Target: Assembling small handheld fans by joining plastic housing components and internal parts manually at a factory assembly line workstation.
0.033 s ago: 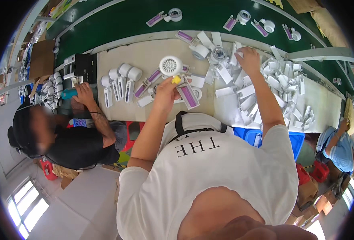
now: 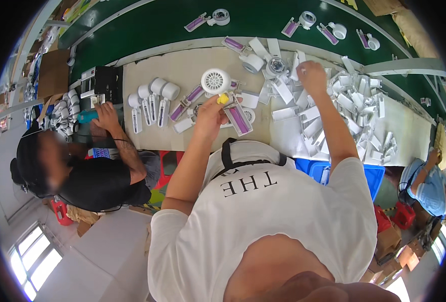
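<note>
In my left hand (image 2: 212,117) is a handheld fan (image 2: 216,81) with a round white grille and an opened handle showing a purple strip. Something yellow (image 2: 223,98) sits at that hand's fingertips; it may be a finger cover. My right hand (image 2: 312,78) reaches to the far side of a heap of white plastic shells (image 2: 354,103). Its fingers are curled against a long white plastic shell (image 2: 297,63), partly hidden by the hand. Beside the held fan lie another opened fan handle (image 2: 186,102) with a purple strip and loose white parts.
Several assembled white fans (image 2: 155,98) lie in a row at left. A co-worker (image 2: 102,173) there holds a teal tool (image 2: 87,117). Opened fans (image 2: 219,18) rest on the green belt (image 2: 152,25) beyond the table. A blue bin (image 2: 374,180) stands below the table edge.
My right hand has shifted very slightly, and its fingers look more curled at the white shell. My left hand still holds the fan in nearly the same place.
</note>
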Demonstrator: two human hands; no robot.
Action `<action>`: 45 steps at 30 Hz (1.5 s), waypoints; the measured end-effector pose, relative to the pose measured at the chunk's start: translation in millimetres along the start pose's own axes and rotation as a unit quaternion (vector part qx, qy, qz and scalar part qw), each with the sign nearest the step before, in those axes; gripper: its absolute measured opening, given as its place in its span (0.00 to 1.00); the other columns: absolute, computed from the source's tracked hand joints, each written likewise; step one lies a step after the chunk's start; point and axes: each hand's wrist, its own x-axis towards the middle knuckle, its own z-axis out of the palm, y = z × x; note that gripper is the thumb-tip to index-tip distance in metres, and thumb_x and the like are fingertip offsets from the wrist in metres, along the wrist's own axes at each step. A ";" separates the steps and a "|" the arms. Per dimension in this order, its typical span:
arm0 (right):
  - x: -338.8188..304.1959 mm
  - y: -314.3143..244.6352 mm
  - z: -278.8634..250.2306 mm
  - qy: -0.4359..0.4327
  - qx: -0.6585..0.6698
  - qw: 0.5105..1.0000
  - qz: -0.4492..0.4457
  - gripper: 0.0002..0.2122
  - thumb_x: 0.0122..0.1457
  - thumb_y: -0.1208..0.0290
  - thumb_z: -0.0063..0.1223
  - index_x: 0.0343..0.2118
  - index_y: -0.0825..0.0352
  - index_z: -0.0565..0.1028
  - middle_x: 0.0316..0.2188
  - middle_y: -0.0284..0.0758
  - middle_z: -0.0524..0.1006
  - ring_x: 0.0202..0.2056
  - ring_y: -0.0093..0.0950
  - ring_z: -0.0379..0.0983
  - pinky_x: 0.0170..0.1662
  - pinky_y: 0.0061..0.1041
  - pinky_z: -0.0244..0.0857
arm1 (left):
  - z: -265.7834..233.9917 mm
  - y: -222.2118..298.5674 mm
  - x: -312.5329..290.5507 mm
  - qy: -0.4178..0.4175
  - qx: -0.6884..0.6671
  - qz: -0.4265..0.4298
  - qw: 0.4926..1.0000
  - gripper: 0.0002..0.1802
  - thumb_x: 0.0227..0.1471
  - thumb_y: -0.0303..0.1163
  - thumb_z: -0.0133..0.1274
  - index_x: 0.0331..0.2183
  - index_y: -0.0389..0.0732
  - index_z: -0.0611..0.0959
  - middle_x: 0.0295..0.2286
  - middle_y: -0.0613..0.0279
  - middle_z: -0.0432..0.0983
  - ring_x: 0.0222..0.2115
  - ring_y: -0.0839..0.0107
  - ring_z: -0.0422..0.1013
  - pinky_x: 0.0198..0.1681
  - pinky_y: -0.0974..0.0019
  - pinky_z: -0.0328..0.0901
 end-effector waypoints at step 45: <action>-59.8 -183.6 -46.0 0.007 0.493 0.867 -0.066 0.18 0.49 0.57 0.50 0.21 0.71 0.68 0.14 0.34 0.65 0.16 0.23 0.60 0.20 0.22 0.55 | 28.6 26.5 -16.4 0.037 -0.225 0.177 0.957 0.12 0.46 0.25 0.48 0.36 0.35 0.74 0.31 0.57 0.74 0.34 0.68 0.71 0.37 0.67 0.67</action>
